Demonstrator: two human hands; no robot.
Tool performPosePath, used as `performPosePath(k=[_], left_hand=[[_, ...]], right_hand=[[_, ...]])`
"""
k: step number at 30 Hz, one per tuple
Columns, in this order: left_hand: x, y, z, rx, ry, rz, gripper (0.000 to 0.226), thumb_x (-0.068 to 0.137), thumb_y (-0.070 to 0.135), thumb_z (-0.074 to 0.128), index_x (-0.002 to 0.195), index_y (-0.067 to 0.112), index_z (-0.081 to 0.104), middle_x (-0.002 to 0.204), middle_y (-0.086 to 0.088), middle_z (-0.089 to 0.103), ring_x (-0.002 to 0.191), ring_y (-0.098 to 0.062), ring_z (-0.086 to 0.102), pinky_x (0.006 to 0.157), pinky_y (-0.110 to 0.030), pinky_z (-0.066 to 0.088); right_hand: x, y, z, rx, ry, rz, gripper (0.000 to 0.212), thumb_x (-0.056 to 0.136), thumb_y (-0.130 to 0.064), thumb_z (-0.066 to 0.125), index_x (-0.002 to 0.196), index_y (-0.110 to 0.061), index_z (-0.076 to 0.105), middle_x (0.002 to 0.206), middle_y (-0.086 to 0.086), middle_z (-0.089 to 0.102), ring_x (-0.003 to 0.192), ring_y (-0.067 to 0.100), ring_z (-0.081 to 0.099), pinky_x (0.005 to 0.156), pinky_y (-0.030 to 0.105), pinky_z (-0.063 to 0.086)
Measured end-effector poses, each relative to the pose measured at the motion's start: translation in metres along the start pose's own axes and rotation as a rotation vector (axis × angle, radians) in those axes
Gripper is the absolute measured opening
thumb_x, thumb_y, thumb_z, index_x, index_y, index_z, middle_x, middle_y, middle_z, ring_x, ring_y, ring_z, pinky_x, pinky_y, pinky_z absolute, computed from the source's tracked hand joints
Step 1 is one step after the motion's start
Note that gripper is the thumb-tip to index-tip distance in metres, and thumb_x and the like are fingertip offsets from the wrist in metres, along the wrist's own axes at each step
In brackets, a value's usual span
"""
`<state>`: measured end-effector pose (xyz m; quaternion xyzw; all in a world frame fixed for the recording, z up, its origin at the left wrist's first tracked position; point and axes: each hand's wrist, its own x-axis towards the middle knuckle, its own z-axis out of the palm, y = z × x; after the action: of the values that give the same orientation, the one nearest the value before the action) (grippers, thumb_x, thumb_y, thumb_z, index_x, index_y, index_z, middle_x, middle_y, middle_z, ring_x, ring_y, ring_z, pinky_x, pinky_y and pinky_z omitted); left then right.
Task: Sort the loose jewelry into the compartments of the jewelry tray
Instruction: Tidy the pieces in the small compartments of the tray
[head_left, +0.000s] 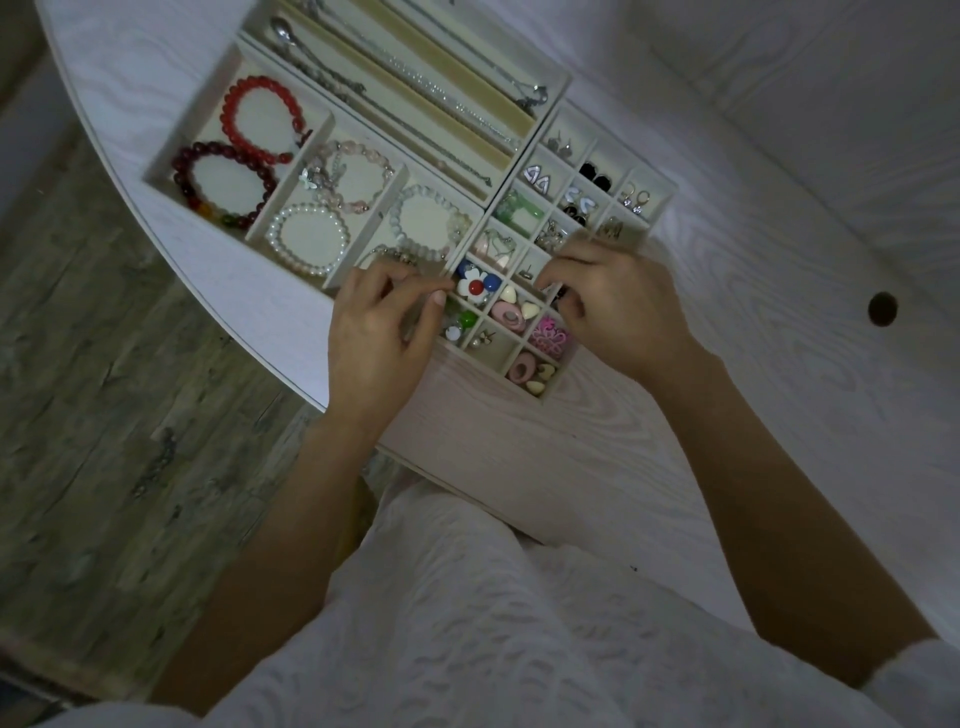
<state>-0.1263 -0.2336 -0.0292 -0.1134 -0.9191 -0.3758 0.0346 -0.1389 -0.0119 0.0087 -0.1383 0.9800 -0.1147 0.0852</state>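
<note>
Cream felt-lined jewelry tray (470, 244) is set on a white woodgrain table (519, 441); round beaded bracelets (260, 124) are seen in big compartments, glossy earrings (474, 285) in small square cells. Left hand (376, 332) fingers are curled, tips pinched together at the divider; right hand (618, 306) fingers are curled over cells; held item cannot be told.

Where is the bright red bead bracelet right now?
The red bracelet lies in the far-left compartment of the tray, just above a darker red bracelet sharing that section.

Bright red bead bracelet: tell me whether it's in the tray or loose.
In. The bright red bead bracelet lies inside the cream tray's far-left compartment, overlapping a dark red bracelet.
</note>
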Motion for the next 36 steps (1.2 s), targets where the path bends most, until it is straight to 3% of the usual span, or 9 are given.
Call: performPosePath(k=[5,12,15,18,21,24,29,33,36], left_hand=[[-0.003,0.002,0.001,-0.01,0.002,0.005,0.02,0.094,0.017,0.056,0.104,0.011,0.073,0.092,-0.01,0.061,0.086,-0.016,0.044,0.072,-0.026,0.033],[-0.006,0.003,0.0,-0.023,-0.007,-0.002,0.021,0.094,0.017,0.056,0.103,0.01,0.073,0.093,-0.01,0.062,0.086,-0.015,0.045,0.073,-0.024,0.031],[-0.007,0.003,-0.001,-0.032,-0.009,-0.001,0.021,0.094,0.017,0.056,0.103,0.01,0.073,0.093,-0.01,0.062,0.086,-0.016,0.046,0.073,-0.024,0.031],[-0.006,0.002,-0.001,-0.037,-0.015,-0.007,0.023,0.095,0.019,0.054,0.103,0.01,0.073,0.094,-0.01,0.062,0.087,-0.019,0.049,0.074,-0.025,0.034],[-0.006,0.001,-0.001,-0.045,-0.02,-0.013,0.023,0.095,0.019,0.053,0.104,0.01,0.073,0.093,-0.01,0.061,0.088,-0.017,0.048,0.073,-0.025,0.035],[-0.005,0.0,-0.001,-0.046,-0.018,-0.016,0.023,0.095,0.019,0.054,0.104,0.01,0.073,0.093,-0.01,0.061,0.088,-0.018,0.05,0.073,-0.026,0.036],[-0.005,-0.002,0.0,-0.049,-0.001,-0.01,0.022,0.094,0.017,0.054,0.102,0.009,0.073,0.092,-0.011,0.061,0.086,-0.022,0.053,0.071,-0.03,0.041],[-0.004,-0.003,0.001,-0.052,0.007,0.002,0.02,0.094,0.015,0.056,0.102,0.008,0.073,0.091,-0.01,0.061,0.084,-0.022,0.054,0.068,-0.034,0.044],[-0.004,-0.004,0.001,-0.049,0.0,-0.006,0.019,0.094,0.015,0.057,0.102,0.009,0.073,0.091,-0.011,0.061,0.085,-0.021,0.054,0.069,-0.034,0.044]], right_hand=[[-0.001,-0.007,-0.002,-0.077,-0.102,0.016,0.03,0.084,0.003,0.055,0.106,-0.011,0.07,0.107,0.006,0.067,0.103,0.028,0.06,0.065,0.037,0.052],[0.002,-0.017,0.001,-0.123,-0.135,0.091,0.03,0.093,-0.006,0.049,0.118,-0.013,0.064,0.118,0.005,0.061,0.107,0.022,0.057,0.076,0.034,0.049],[0.004,-0.02,0.005,-0.097,-0.098,0.162,0.027,0.094,-0.011,0.046,0.111,-0.012,0.067,0.109,0.006,0.065,0.096,0.023,0.062,0.074,0.035,0.052],[0.009,-0.021,0.008,-0.146,-0.058,0.186,0.025,0.095,-0.011,0.045,0.102,-0.013,0.069,0.095,0.005,0.068,0.084,0.021,0.065,0.064,0.027,0.044],[0.016,-0.02,0.007,-0.171,-0.082,0.191,0.023,0.094,-0.01,0.049,0.096,-0.015,0.071,0.087,0.004,0.069,0.08,0.02,0.064,0.064,0.026,0.042],[0.024,-0.02,0.006,-0.185,-0.114,0.189,0.022,0.088,-0.004,0.054,0.088,-0.016,0.072,0.081,0.003,0.067,0.076,0.019,0.063,0.066,0.03,0.05],[0.024,-0.021,0.006,-0.18,-0.121,0.195,0.024,0.081,0.007,0.051,0.075,-0.011,0.066,0.07,0.005,0.061,0.068,0.022,0.06,0.062,0.03,0.045],[0.019,-0.019,0.008,-0.129,-0.027,0.174,0.008,0.089,-0.007,0.058,0.093,-0.005,0.064,0.078,0.01,0.067,0.072,0.026,0.065,0.063,0.031,0.05],[0.016,-0.02,0.013,-0.101,0.05,0.189,0.017,0.088,-0.014,0.064,0.1,-0.002,0.058,0.074,0.012,0.067,0.065,0.028,0.066,0.056,0.03,0.046]])
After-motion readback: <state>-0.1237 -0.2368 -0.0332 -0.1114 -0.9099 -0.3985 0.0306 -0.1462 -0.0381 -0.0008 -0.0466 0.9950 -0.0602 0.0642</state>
